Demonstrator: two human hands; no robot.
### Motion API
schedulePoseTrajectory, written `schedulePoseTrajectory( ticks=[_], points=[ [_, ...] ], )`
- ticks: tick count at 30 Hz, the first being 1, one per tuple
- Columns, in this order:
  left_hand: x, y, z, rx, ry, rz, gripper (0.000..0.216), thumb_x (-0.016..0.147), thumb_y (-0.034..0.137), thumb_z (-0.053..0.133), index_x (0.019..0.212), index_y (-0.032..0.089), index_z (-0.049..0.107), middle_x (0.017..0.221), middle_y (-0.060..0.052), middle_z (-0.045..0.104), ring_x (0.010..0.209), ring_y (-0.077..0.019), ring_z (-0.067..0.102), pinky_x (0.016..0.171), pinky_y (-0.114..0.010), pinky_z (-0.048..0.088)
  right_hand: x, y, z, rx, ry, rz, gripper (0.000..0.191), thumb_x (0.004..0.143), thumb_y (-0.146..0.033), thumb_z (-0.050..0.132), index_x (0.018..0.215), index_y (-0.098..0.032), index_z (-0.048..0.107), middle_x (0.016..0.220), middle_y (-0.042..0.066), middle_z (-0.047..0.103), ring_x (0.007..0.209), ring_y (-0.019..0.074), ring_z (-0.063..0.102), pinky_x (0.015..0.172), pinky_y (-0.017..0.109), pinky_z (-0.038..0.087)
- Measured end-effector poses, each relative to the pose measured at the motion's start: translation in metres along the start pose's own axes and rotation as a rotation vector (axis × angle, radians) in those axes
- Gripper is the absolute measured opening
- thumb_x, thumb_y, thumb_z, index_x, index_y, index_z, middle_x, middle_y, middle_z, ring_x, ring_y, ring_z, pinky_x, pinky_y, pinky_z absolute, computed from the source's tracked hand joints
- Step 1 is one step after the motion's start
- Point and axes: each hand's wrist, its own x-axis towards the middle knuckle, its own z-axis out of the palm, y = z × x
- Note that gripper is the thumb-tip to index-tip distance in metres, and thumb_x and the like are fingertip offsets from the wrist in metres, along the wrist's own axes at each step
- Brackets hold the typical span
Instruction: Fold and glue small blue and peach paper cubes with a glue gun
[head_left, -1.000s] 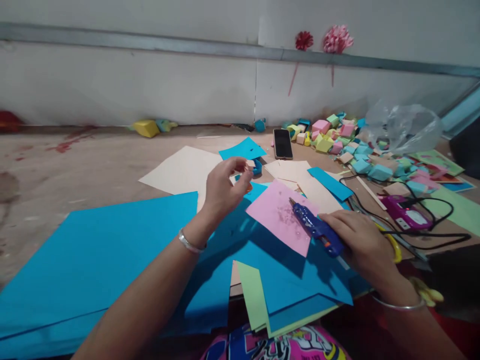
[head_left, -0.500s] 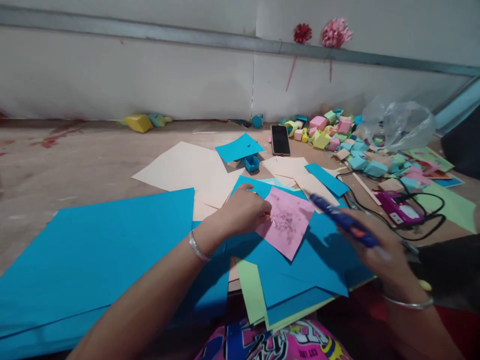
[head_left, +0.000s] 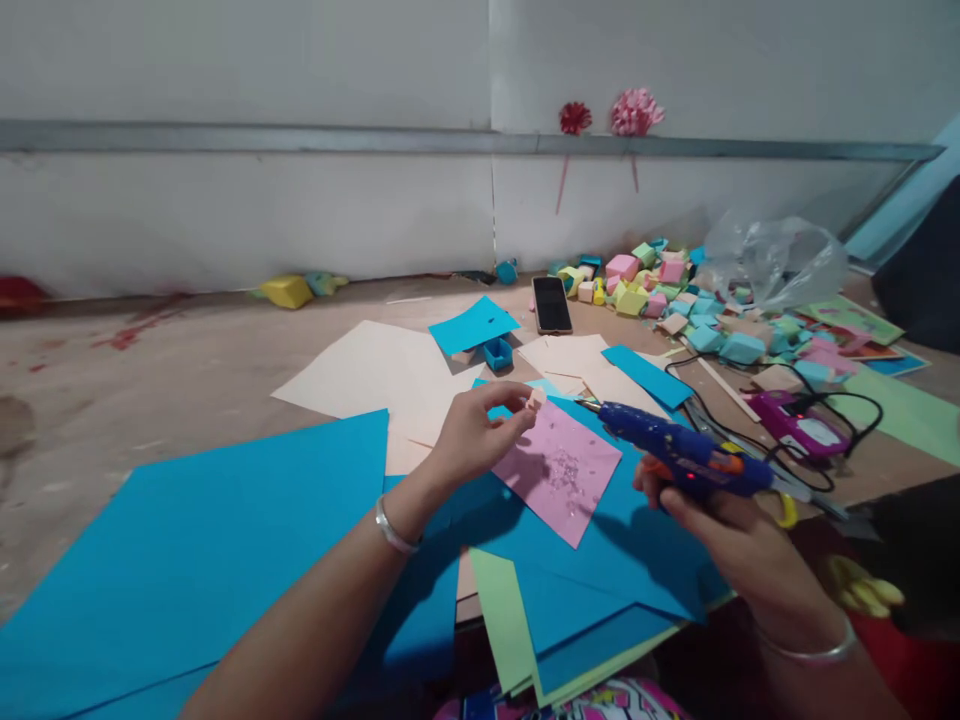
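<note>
My left hand (head_left: 487, 428) pinches a small peach paper piece (head_left: 536, 399) between thumb and fingertips, above the upper left of a pink paper square (head_left: 564, 475). Clear and greyish specks dot the square's middle. In my right hand (head_left: 731, 535) is a blue hot glue gun (head_left: 675, 443) with an orange trigger and a small red light. Its metal nozzle points left, a short gap away from the peach piece. Beneath the pink square lie blue paper sheets (head_left: 592, 590), with pale green sheets (head_left: 496, 600) showing under them.
Large blue sheets (head_left: 247, 540) spread to the left, cream paper (head_left: 367, 365) behind. A phone (head_left: 552, 305) lies near a small blue paper box (head_left: 498, 353). Several coloured paper cubes (head_left: 631, 300) heap at the back right beside a plastic bag (head_left: 780, 262). A purple power socket (head_left: 801, 425) trails black cable.
My left hand has turned up from the pink square, and the peach piece now shows in its fingertips. The glue gun has swung level, its nozzle closer to that hand. The camera view has tilted up.
</note>
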Motion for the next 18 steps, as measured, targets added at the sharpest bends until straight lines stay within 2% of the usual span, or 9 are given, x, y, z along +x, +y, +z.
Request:
schedulePoseTrajectory(
  ticks=[2, 5, 7, 9, 12, 18],
  points=[
    [-0.001, -0.001, 0.002, 0.019, 0.017, 0.019, 0.012, 0.081, 0.028, 0.061, 0.082, 0.020, 0.069, 0.080, -0.005, 0.073, 0.073, -0.0178, 0.066, 0.062, -0.030, 0.054, 0.001, 0.007, 0.007, 0.013, -0.016, 0.038, 0.027, 0.091, -0.042, 0.056, 0.105, -0.021, 0.067, 0.100, 0.009, 0.074, 0.092, 0.0245, 0.071, 0.079, 0.038, 0.061],
    [-0.001, -0.003, 0.003, 0.109, 0.061, 0.111, 0.010, 0.081, 0.028, 0.063, 0.075, 0.021, 0.068, 0.076, -0.002, 0.072, 0.071, -0.0168, 0.065, 0.078, -0.037, 0.054, 0.001, 0.013, 0.010, -0.120, 0.045, -0.037, 0.025, 0.089, -0.042, 0.058, 0.104, -0.026, 0.069, 0.100, 0.007, 0.074, 0.092, 0.0276, 0.070, 0.083, 0.044, 0.059],
    [0.000, -0.004, 0.003, 0.184, 0.073, 0.179, 0.010, 0.082, 0.027, 0.063, 0.074, 0.022, 0.067, 0.073, 0.000, 0.072, 0.069, -0.0155, 0.065, 0.093, -0.043, 0.048, 0.002, 0.014, 0.009, -0.204, 0.067, -0.070, 0.022, 0.089, -0.041, 0.057, 0.101, -0.028, 0.070, 0.098, 0.006, 0.074, 0.091, 0.0287, 0.070, 0.083, 0.045, 0.059],
    [0.001, -0.006, 0.003, 0.256, 0.077, 0.236, 0.010, 0.083, 0.026, 0.063, 0.075, 0.023, 0.067, 0.070, 0.002, 0.072, 0.067, -0.0144, 0.065, 0.101, -0.047, 0.041, 0.004, 0.013, 0.008, -0.226, 0.050, -0.068, 0.021, 0.090, -0.040, 0.055, 0.100, -0.028, 0.070, 0.096, 0.005, 0.075, 0.089, 0.0279, 0.071, 0.080, 0.044, 0.060],
    [0.002, -0.009, 0.002, 0.317, 0.087, 0.290, 0.009, 0.084, 0.027, 0.062, 0.076, 0.024, 0.066, 0.070, 0.003, 0.071, 0.068, -0.0144, 0.066, 0.101, -0.046, 0.040, 0.006, 0.009, 0.011, -0.215, 0.036, -0.048, 0.024, 0.091, -0.042, 0.053, 0.097, -0.026, 0.070, 0.092, 0.005, 0.075, 0.085, 0.0265, 0.072, 0.075, 0.042, 0.061],
    [0.000, -0.010, 0.003, 0.363, 0.108, 0.391, 0.008, 0.086, 0.024, 0.061, 0.080, 0.024, 0.066, 0.078, 0.002, 0.075, 0.077, -0.0152, 0.069, 0.103, -0.044, 0.038, 0.006, 0.006, 0.018, -0.254, 0.075, 0.014, 0.035, 0.089, -0.051, 0.052, 0.098, -0.022, 0.070, 0.092, 0.009, 0.075, 0.085, 0.0303, 0.071, 0.074, 0.045, 0.060]
  ],
)
